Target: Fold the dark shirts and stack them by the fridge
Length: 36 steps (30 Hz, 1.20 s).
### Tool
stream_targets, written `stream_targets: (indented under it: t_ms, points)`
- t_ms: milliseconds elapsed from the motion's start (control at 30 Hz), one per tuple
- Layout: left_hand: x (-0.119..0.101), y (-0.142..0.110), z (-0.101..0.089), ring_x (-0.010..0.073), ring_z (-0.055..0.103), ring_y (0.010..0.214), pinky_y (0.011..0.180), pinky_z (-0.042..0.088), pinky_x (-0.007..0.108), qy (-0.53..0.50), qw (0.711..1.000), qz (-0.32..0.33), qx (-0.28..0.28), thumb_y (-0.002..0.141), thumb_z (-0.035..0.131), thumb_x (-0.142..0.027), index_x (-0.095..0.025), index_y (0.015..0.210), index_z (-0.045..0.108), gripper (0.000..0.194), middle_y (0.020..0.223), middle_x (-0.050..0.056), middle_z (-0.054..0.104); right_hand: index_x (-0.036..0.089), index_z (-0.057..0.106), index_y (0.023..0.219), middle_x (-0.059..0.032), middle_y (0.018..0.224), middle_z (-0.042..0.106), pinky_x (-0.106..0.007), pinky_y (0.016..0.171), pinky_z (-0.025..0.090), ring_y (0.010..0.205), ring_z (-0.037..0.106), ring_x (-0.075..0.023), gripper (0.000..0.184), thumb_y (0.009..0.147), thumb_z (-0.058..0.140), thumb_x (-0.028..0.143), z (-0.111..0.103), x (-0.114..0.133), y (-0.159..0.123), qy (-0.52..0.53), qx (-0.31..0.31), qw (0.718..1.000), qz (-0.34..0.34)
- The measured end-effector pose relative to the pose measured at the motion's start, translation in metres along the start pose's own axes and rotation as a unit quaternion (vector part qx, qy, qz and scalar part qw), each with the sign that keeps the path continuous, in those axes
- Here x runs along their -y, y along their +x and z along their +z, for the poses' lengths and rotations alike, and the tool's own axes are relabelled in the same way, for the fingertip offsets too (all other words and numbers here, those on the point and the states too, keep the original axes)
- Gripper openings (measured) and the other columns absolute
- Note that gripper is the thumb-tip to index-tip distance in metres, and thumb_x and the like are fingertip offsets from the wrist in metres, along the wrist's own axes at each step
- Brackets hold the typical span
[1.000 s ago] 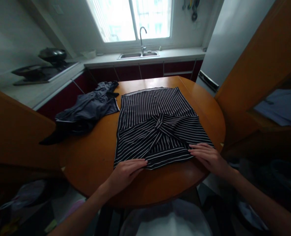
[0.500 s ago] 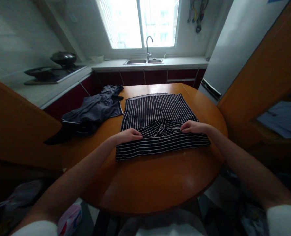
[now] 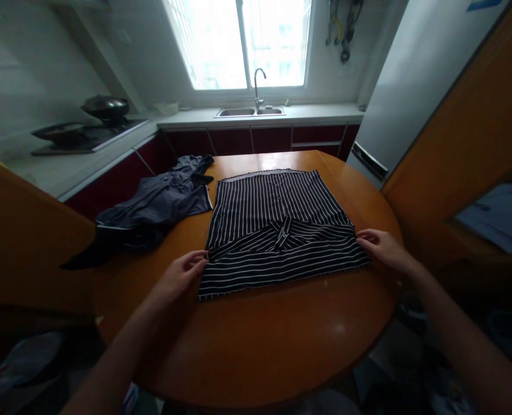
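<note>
A black shirt with white stripes point(image 3: 256, 202) lies flat on the round wooden table point(image 3: 256, 340). Its near part is folded over, with the stripes there running crosswise and the collar bunched near the middle. My left hand point(image 3: 185, 271) pinches the shirt's left edge at the fold. On the opposite side my right hand point(image 3: 379, 245) has its fingers closed on the right edge of the shirt.
A dark grey garment point(image 3: 152, 202) lies in a heap at the table's left edge. Beyond the table are a counter with a sink point(image 3: 251, 112) and a stove with a wok point(image 3: 104, 108). A fridge point(image 3: 394, 86) stands at the right.
Both hands have moved outward from the collar area to the shirt's side edges, the left one also nearer to me. The view has shifted slightly.
</note>
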State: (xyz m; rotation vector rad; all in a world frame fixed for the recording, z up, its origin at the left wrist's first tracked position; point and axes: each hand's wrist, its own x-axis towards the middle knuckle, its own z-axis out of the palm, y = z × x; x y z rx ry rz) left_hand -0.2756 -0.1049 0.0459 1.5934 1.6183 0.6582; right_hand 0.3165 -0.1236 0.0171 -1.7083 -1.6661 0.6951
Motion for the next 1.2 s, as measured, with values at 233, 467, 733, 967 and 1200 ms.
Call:
stream_targets:
  t_ms: [233,467,733,967,1200]
  points:
    - [0.015,-0.056,0.033,0.0298,0.072,0.096,0.085,0.059,0.043,0.039,0.993,0.025,-0.109,0.079,0.063,-0.066,-0.016,0.127,0.061,0.070,0.104,0.011,0.074,0.019,0.071,0.095,-0.0106,0.087,0.077,-0.040,0.072,0.060,0.080,0.074,-0.0269,0.032,0.084,0.066,0.049,0.033,-0.010,-0.048,-0.021,-0.128,0.991,0.027]
    - [0.021,-0.063,0.042,0.0300,0.071,0.103,0.094,0.055,0.047,0.076,0.989,0.076,-0.103,0.085,0.060,-0.050,-0.016,0.128,0.060,0.055,0.112,0.012,0.073,0.021,0.071,0.091,-0.0086,0.080,0.077,-0.040,0.068,0.058,0.072,0.073,-0.0264,0.021,0.082,0.063,0.039,0.037,-0.007,-0.052,-0.097,-0.143,0.984,0.042]
    - [0.039,-0.062,0.014,0.0305,0.071,0.102,0.095,0.054,0.048,0.067,0.994,0.064,-0.063,0.082,0.062,-0.051,-0.017,0.130,0.058,0.059,0.109,0.011,0.074,0.021,0.071,0.095,-0.0079,0.082,0.077,-0.040,0.067,0.059,0.074,0.073,-0.0267,0.024,0.080,0.065,0.039,0.048,0.004,-0.088,-0.043,-0.123,0.990,0.044]
    - [0.046,-0.079,-0.010,0.0297,0.071,0.103,0.094,0.056,0.047,0.068,0.997,0.045,-0.006,0.082,0.065,-0.055,-0.017,0.140,0.051,0.070,0.112,0.011,0.072,0.023,0.070,0.097,-0.0084,0.086,0.075,-0.042,0.066,0.059,0.074,0.071,-0.0284,0.024,0.083,0.066,0.041,0.048,0.011,-0.128,-0.103,-0.140,0.985,0.019]
    - [-0.006,-0.055,0.005,0.0290,0.056,0.129,0.113,0.041,0.046,0.155,0.961,0.228,-0.026,0.093,0.057,-0.046,-0.021,0.128,0.061,0.043,0.134,0.009,0.062,0.025,0.068,0.112,-0.0099,0.118,0.070,-0.053,0.100,0.050,0.114,0.062,-0.0321,0.025,0.095,0.056,0.038,0.062,0.065,-0.090,-0.132,-0.083,0.973,-0.168]
